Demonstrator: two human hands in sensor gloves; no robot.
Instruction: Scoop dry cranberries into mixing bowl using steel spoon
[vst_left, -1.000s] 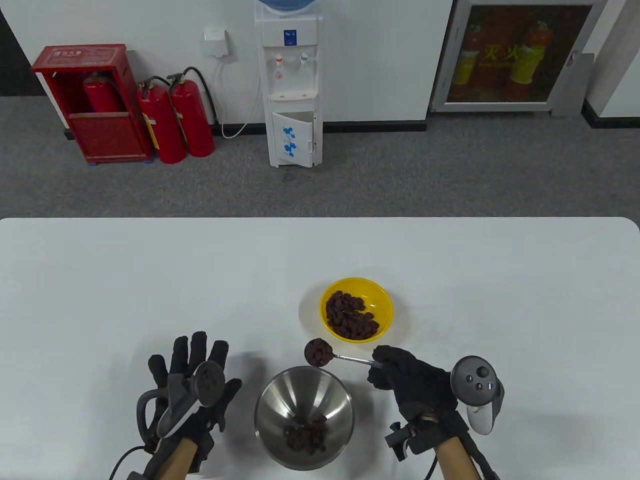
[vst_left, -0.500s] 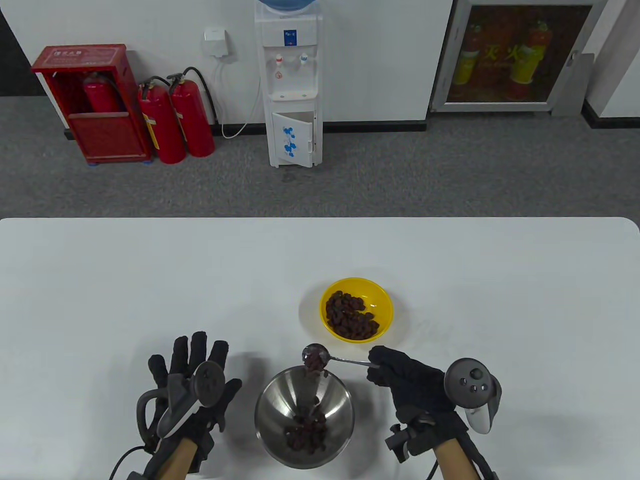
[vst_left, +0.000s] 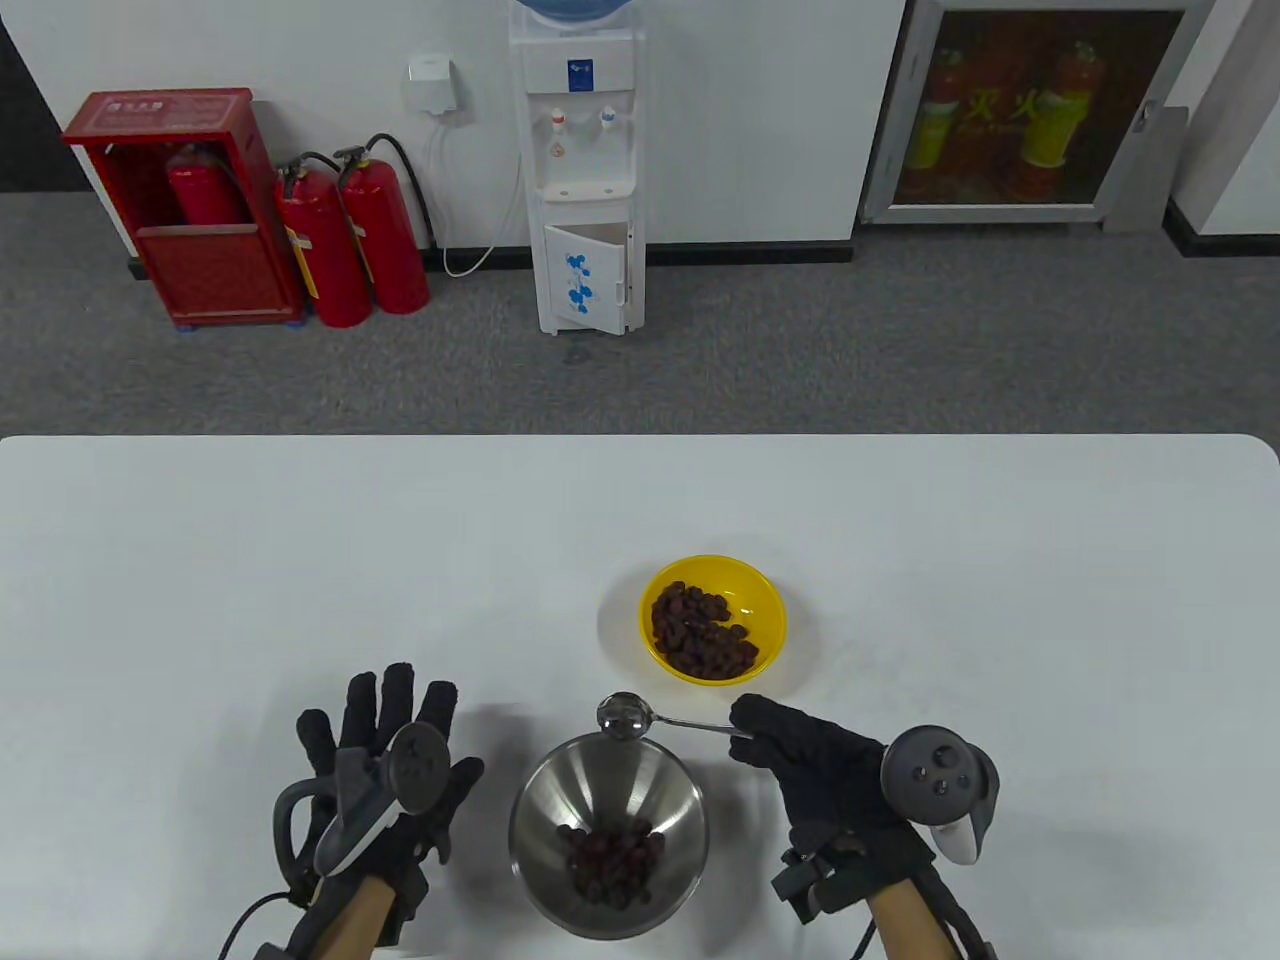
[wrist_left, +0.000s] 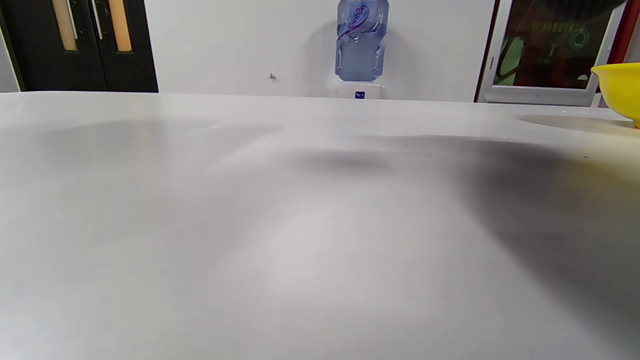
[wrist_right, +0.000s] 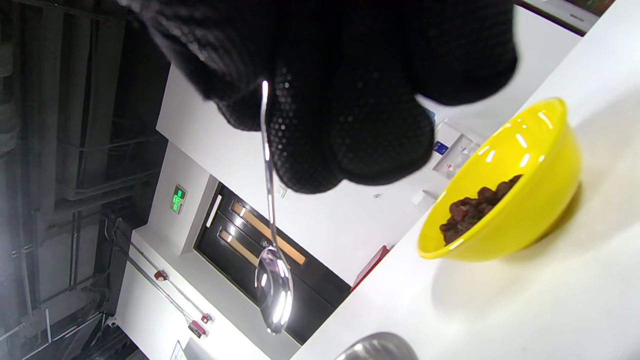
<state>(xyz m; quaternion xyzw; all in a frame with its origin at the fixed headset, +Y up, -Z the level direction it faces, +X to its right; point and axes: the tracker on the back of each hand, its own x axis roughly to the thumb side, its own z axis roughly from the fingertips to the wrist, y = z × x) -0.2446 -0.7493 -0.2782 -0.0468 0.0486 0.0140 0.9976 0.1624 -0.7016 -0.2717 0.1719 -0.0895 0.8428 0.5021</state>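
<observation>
My right hand (vst_left: 820, 765) pinches the handle of the spoon (vst_left: 625, 716), now empty above the steel bowl (vst_left: 608, 835), which holds some cranberries (vst_left: 610, 865). Many remain in the yellow bowl (vst_left: 765, 590). My left hand (vst_left: 385, 775) rests flat on the tabletop (vst_left: 200, 600), fingers spread, holding nothing.

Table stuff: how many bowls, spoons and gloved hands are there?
Bowls: 2, the yellow plastic bowl and the steel mixing bowl
Spoons: 1, the shiny steel spoon
Gloved hands: 2, the left hand and the right hand
Total: 5
</observation>
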